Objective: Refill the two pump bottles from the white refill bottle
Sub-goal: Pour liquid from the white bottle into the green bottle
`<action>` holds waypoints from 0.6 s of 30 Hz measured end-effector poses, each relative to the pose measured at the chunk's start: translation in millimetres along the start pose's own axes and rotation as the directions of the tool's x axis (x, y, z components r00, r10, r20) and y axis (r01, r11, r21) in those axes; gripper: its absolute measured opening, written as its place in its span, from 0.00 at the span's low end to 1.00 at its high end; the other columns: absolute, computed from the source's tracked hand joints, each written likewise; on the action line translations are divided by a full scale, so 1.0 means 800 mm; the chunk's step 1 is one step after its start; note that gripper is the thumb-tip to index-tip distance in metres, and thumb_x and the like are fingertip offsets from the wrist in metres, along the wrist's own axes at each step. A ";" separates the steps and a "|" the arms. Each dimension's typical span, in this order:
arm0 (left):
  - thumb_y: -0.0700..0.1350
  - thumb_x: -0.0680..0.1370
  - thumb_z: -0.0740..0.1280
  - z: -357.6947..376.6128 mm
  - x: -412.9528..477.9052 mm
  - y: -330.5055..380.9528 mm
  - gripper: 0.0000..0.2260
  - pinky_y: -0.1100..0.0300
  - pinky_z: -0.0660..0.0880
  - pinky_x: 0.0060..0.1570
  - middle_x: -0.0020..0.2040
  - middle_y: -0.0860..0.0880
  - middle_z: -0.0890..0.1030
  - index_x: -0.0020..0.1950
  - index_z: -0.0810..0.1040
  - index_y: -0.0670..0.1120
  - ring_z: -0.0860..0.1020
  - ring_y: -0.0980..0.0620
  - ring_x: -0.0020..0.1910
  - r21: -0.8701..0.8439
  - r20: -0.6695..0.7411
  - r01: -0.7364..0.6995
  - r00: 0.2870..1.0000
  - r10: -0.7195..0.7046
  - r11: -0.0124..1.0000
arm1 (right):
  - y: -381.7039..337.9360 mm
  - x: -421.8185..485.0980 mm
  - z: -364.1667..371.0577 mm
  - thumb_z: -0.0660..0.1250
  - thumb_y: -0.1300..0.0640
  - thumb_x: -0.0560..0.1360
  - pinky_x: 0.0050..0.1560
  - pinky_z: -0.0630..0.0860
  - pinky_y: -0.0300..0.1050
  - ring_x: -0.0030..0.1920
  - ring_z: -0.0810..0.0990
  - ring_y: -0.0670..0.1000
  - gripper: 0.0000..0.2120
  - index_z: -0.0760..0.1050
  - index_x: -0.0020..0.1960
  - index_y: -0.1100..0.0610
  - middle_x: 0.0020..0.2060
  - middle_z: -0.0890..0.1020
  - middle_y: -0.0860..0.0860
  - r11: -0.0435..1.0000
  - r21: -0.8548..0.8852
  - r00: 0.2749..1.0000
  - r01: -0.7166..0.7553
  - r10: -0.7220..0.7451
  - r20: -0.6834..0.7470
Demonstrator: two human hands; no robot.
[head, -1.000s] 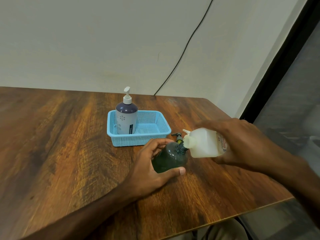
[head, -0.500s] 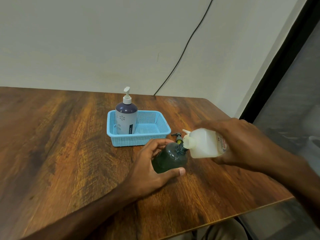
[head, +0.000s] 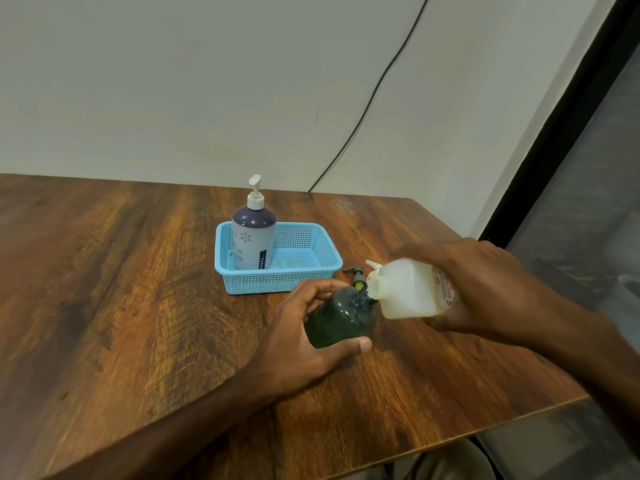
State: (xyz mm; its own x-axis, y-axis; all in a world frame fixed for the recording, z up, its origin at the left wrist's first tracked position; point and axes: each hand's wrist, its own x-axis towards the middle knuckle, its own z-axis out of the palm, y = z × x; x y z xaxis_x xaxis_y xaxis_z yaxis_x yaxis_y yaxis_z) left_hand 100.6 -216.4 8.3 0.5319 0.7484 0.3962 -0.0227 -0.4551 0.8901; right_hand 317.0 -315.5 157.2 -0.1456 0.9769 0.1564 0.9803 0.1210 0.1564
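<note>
**First Pump Bottle Being Filled, Second Yet to Come**

The white refill bottle (head: 408, 289) is tipped onto its side above the table, with its open spout at the open neck of the dark green pump bottle (head: 341, 317). The right hand (head: 485, 289) holds it, fingers and thumb wrapped round its base end. The green bottle stands on the wooden table (head: 121, 289), leaning a little toward the spout. The left hand (head: 304, 337) steadies it, with the fingers curled over its far shoulder and the thumb pressed against its near side. No stream of liquid can be made out at the neck, so I cannot tell whether anything is running in. The dark plastic also hides how full the bottle is.

Its black pump head (head: 357, 276) is off and sits on the table just behind it, between the refill bottle and the blue mesh basket (head: 277, 284).

The grey-and-purple pump bottle (head: 254, 237) stands upright in the left part of the basket with its white pump still screwed on.

By my reading, the task is about a third done. One bottle is open and under the spout. Still to do are finishing this pour, refitting the pump head, and then opening, filling and closing the bottle in the basket.

A black cable (head: 363, 116) runs down the pale wall behind the table.
</note>
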 end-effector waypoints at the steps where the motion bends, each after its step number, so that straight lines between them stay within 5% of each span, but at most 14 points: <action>1: 0.59 0.66 0.82 0.000 0.000 0.000 0.32 0.48 0.78 0.66 0.65 0.57 0.81 0.66 0.75 0.60 0.79 0.54 0.67 0.001 0.001 0.002 1.000 -0.002 1.000 | 0.000 0.000 0.000 0.80 0.43 0.65 0.45 0.60 0.29 0.55 0.69 0.37 0.39 0.67 0.72 0.35 0.61 0.79 0.37 1.000 -0.003 1.000 -0.001 0.001 0.001; 6: 0.60 0.65 0.82 0.001 0.001 0.000 0.32 0.48 0.78 0.66 0.65 0.57 0.81 0.66 0.75 0.61 0.79 0.54 0.67 0.004 -0.005 0.002 1.000 -0.002 1.000 | -0.001 0.000 -0.001 0.80 0.44 0.65 0.47 0.60 0.31 0.60 0.73 0.40 0.39 0.68 0.72 0.37 0.63 0.79 0.38 1.000 0.000 1.000 -0.002 0.002 0.004; 10: 0.60 0.66 0.82 0.001 0.001 0.001 0.31 0.47 0.78 0.66 0.65 0.56 0.81 0.66 0.75 0.61 0.79 0.53 0.66 -0.005 -0.004 -0.001 1.000 0.001 1.000 | -0.001 0.001 -0.001 0.80 0.44 0.66 0.49 0.56 0.25 0.58 0.67 0.37 0.38 0.68 0.72 0.37 0.63 0.78 0.38 1.000 0.007 1.000 0.006 -0.006 0.001; 15: 0.61 0.65 0.82 0.000 0.000 0.002 0.31 0.49 0.78 0.66 0.65 0.58 0.80 0.65 0.75 0.63 0.79 0.54 0.66 0.005 0.001 0.002 1.000 -0.002 1.000 | 0.001 0.000 -0.001 0.80 0.42 0.64 0.47 0.68 0.34 0.57 0.73 0.38 0.39 0.66 0.71 0.35 0.60 0.79 0.36 1.000 -0.007 1.000 0.003 -0.003 0.009; 18: 0.61 0.65 0.81 0.000 0.000 0.002 0.31 0.49 0.78 0.66 0.64 0.58 0.80 0.65 0.75 0.63 0.79 0.55 0.66 0.010 0.001 0.003 1.000 -0.003 1.000 | 0.003 0.001 0.001 0.80 0.42 0.65 0.48 0.59 0.27 0.57 0.67 0.36 0.39 0.67 0.72 0.36 0.62 0.78 0.36 1.000 -0.010 1.000 0.005 -0.005 0.009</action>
State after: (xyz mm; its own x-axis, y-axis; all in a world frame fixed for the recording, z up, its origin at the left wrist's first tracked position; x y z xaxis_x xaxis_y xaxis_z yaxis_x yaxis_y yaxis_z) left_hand 100.6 -217.1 9.7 0.5330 0.7491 0.3935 -0.0130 -0.4577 0.8890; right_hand 319.4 -314.4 156.9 -0.1492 0.9779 0.1467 0.9781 0.1242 0.1668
